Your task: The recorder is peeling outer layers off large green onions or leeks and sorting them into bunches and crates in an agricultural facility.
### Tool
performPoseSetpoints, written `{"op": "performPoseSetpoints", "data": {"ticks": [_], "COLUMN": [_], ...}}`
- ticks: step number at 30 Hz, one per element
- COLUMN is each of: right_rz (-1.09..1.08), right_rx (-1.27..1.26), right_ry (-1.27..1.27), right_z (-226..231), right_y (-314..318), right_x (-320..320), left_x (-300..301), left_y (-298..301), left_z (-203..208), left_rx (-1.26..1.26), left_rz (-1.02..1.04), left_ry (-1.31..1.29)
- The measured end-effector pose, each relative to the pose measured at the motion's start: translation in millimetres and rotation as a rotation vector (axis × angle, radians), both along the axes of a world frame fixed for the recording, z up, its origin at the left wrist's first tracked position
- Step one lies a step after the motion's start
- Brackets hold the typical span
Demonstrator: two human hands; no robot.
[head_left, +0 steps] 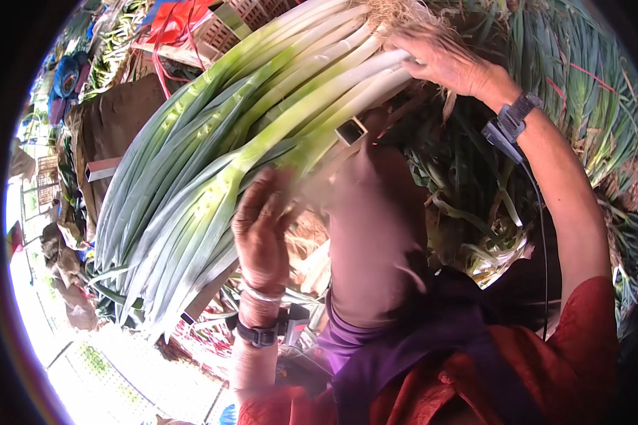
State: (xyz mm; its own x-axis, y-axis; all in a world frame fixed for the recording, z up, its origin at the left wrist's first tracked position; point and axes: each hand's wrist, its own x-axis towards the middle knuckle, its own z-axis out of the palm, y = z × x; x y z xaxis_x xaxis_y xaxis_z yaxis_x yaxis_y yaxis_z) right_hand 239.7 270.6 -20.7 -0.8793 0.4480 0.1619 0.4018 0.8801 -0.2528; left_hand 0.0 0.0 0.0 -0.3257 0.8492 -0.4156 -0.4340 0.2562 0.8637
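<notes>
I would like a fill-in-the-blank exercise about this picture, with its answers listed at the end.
1. The bare right hand is at the hairy ____ of the long, green-and-white leek-like vegetables.
2. The bare left hand is nearer the leaf tips than the ____ hand is.
3. Both cloth sleeves are coloured ____.

Missing words: roots; right; red.
</notes>
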Motion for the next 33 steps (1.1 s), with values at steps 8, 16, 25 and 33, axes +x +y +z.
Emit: {"op": "performPoseSetpoints", "data": {"ticks": [8,16,25,33], "right_rz": [-0.046,0.015,0.044,-0.23], "right_rx": [-0.087,0.056,0.137,0.44], "right_ry": [0.011,-0.053,-0.122,0.026], "right_z": [-17.4,-8.7,-25.8,-40.8], "right_y": [2.5,24.5,24.9,-48.4], "right_x": [2.8,16.8,39.9,12.1], "left_x": [-16.9,-41.7,-22.7,-12.8], "left_y": [29.9,45.6,46.3,47.0], "left_z": [28.6,16.9,-0.9,-22.2], "left_rx": [0.075,0.001,0.152,0.08], "left_rz": [-0.197,-0.491,-0.582,-0.55], "left_ry": [1.502,1.811,1.785,1.855]}}
